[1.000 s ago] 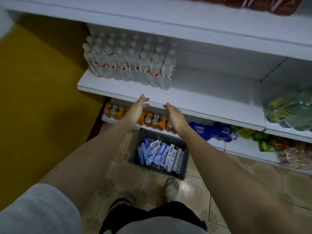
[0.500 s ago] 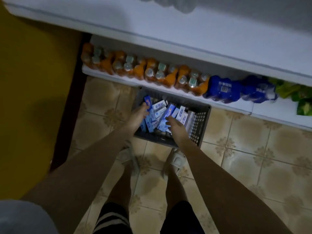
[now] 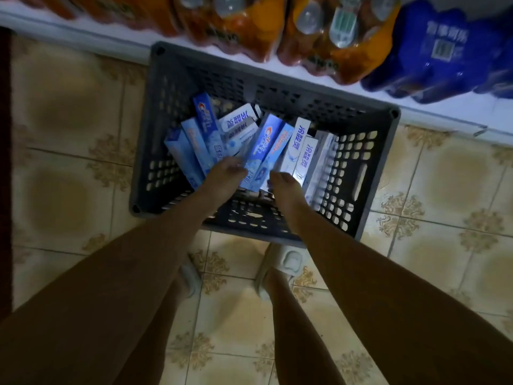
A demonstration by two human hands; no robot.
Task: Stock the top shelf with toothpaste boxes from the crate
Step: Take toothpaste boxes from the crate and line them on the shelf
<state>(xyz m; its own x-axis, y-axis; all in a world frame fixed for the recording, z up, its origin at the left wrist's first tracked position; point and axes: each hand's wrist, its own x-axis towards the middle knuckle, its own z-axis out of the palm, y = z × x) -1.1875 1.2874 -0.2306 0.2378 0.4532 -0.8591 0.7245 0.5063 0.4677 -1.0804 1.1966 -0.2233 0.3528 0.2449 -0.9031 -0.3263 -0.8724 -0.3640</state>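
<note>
The grey crate [image 3: 372,173] sits on the floor against the bottom shelf, toothpaste boxes [image 3: 261,145] heaped loosely inside. Both hands reach into it: left hand [image 3: 226,176] and right hand [image 3: 286,187] touch box ends, but whether either grip has closed I cannot tell. Grabbing the leaning boxes unevenly could spill some.

A patterned tile floor [image 3: 69,168] carries a grey slatted crate [image 3: 372,173], set against a low white shelf [image 3: 444,118] (orange bottle packs [image 3: 244,26] and blue packs [image 3: 444,45] beyond the crate).
</note>
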